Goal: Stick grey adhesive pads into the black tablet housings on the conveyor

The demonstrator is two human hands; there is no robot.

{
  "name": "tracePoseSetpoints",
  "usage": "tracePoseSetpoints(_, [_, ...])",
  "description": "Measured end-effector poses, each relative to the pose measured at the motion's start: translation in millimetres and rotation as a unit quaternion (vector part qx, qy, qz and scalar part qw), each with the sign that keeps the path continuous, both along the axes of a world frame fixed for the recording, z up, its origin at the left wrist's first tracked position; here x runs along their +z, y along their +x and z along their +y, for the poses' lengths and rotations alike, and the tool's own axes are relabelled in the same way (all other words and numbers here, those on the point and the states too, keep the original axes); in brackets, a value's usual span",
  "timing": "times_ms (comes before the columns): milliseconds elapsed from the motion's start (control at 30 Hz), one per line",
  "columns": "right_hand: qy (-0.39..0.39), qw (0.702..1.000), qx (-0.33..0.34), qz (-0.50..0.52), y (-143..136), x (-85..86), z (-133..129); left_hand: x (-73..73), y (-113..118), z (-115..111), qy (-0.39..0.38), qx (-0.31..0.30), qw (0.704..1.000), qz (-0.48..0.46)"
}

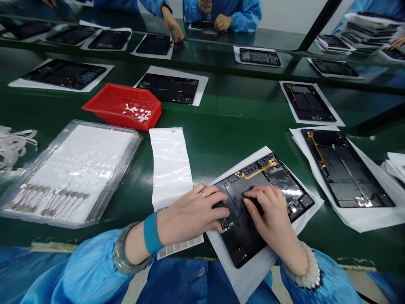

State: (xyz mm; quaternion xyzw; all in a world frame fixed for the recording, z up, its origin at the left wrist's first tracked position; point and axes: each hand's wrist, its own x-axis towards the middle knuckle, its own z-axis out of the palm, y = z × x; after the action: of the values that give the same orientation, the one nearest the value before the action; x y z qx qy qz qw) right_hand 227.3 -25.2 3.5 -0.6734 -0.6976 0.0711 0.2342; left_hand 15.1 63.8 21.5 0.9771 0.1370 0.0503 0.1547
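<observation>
A black tablet housing (242, 236) with an orange flex cable (257, 172) lies at an angle on a white sheet (236, 270) in front of me. My left hand (198, 209), wearing a ring, rests at the housing's left edge, its fingers curled over the rim beside a small circuit part. Over the middle of the housing is my right hand (268, 211), thumb and fingertips close together; anything between them is too small to make out. Left of the housing lies a white strip (171, 164), with a sheet of grey labels (182, 247) partly under my left wrist.
A clear tray (82, 164) holds small wired parts at the left. Behind it stands a red bin (126, 95) with white pieces. Another housing (348, 169) lies at the right. Further housings and co-workers' hands are across the green bench (221, 131), beyond raised rails.
</observation>
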Motion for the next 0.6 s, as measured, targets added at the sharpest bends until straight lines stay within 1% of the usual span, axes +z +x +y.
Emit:
tracePoseSetpoints(167, [0.002, 1.0, 0.004, 0.002, 0.8, -1.3, -0.3, -1.4, 0.4, 1.9, 0.01, -0.014, 1.0, -0.016])
tracePoseSetpoints(333, [0.001, 1.0, 0.006, 0.003, 2.7, -3.3, -1.6, 1.3, -4.7, -0.6, 0.004, 0.021, 1.0, -0.023])
tracePoseSetpoints(400, [0.002, 1.0, 0.003, 0.002, 2.2, -3.0, -0.8, 1.6, -6.5, -2.2, 0.021, 0.016, 0.999, -0.028])
tracePoseSetpoints(500, [0.008, 1.0, 0.005, -0.002, 1.5, -3.2, 1.7, -2.6, -6.8, -5.1, 0.063, 0.002, 0.998, -0.028])
tracePoseSetpoints(600, [0.031, 0.999, 0.025, -0.011, 5.5, -7.6, 0.7, -7.5, -5.4, -14.0, 0.092, 0.032, 0.995, -0.026])
